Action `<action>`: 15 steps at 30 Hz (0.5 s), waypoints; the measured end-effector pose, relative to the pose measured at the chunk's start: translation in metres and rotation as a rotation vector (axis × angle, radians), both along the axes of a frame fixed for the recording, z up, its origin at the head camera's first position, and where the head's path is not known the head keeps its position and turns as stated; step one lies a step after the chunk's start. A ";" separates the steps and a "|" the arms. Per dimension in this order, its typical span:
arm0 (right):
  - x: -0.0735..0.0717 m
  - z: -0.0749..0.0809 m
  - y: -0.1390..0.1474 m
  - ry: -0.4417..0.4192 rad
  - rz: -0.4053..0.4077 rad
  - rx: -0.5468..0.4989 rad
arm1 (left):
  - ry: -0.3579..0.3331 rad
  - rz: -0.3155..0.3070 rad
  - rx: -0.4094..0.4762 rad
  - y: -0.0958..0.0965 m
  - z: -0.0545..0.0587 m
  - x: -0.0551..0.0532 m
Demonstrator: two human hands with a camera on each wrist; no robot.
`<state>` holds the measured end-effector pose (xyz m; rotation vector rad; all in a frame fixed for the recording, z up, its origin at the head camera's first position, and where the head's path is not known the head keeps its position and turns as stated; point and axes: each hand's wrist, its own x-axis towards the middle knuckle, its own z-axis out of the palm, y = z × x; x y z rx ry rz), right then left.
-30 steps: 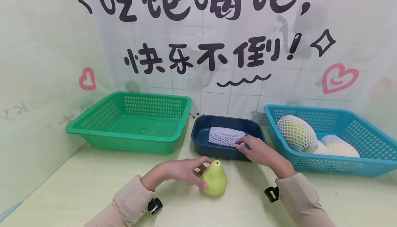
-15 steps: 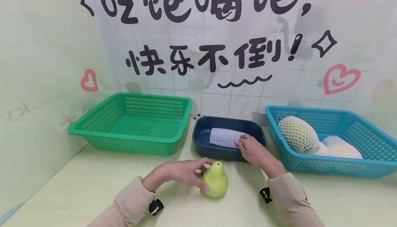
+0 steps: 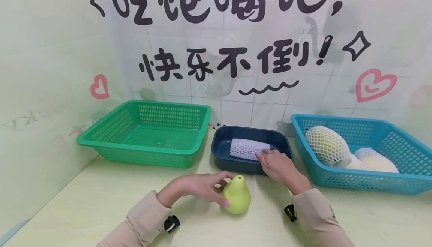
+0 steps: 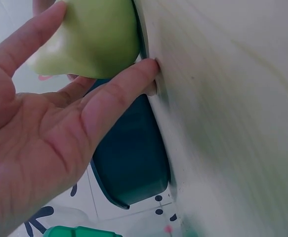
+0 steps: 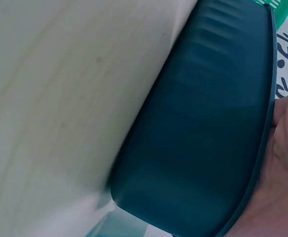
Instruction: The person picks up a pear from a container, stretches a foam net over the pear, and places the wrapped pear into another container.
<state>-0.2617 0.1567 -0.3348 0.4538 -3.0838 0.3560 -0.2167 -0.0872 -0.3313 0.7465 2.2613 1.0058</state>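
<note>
A green pear (image 3: pixel 239 198) stands upright on the table, its stem end up. My left hand (image 3: pixel 202 187) holds it from the left side, thumb low and fingers behind. The left wrist view shows the pear (image 4: pixel 104 39) between spread thumb and fingers. Inside a dark blue tray (image 3: pixel 233 165) lies a white foam net sleeve (image 3: pixel 244 149). My right hand (image 3: pixel 278 166) reaches over the tray's front rim and pinches the sleeve's right end. In the right wrist view, the tray's wall (image 5: pixel 203 108) hides the fingertips.
At the back left stands a green basket (image 3: pixel 141 148) with nothing in it. A blue basket (image 3: pixel 374 181) on the right holds several net-wrapped fruits (image 3: pixel 328 145). Behind the containers hangs a printed sheet (image 3: pixel 236 102).
My right hand has shifted slightly left and drawn its fingers together on the foam net sleeve's end. The left hand and the pear have stayed in place on the table.
</note>
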 end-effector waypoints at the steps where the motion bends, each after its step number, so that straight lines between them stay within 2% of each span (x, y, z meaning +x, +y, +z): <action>1: 0.000 0.000 0.000 -0.002 0.001 0.000 | -0.001 0.000 0.001 0.000 0.000 0.000; 15: -0.002 -0.001 0.000 -0.035 -0.007 0.006 | -0.010 -0.008 -0.003 0.000 0.002 0.000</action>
